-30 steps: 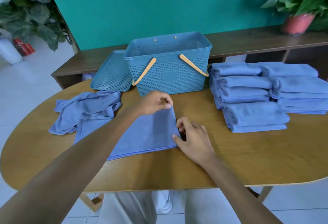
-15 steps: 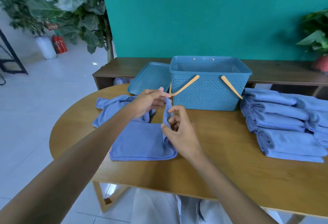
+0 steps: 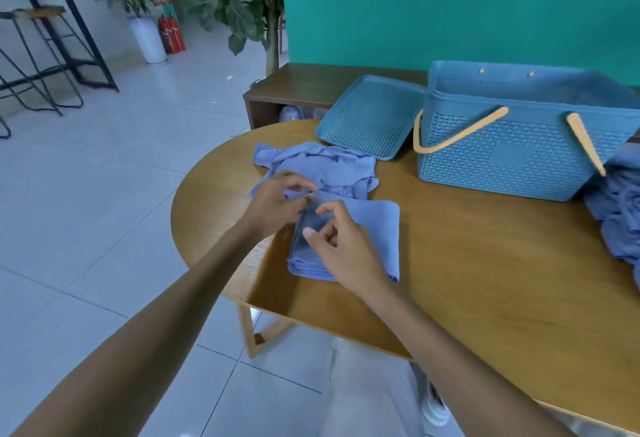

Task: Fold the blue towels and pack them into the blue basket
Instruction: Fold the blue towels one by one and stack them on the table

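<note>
A blue towel (image 3: 370, 225), folded into a thick rectangle, lies on the wooden table (image 3: 485, 280) near its left end. My left hand (image 3: 277, 202) pinches the towel's far left corner. Over the towel's left edge, my right hand (image 3: 343, 246) has loosely curled fingers, with thumb and forefinger apart. A heap of crumpled blue towels (image 3: 325, 164) lies just behind. The blue basket (image 3: 512, 152) with orange handles stands at the back right, and its inside is mostly hidden.
The basket's blue lid (image 3: 367, 118) leans beside it on the left. Folded blue towels (image 3: 620, 208) are stacked at the right edge of view. A low wooden shelf (image 3: 311, 85) runs behind the table. Stools and potted plants stand on the tiled floor to the left.
Both hands carried the towel's right edge over to the left and laid it down, halving the towel. The view swung left, so the towel stack slid to the right edge.
</note>
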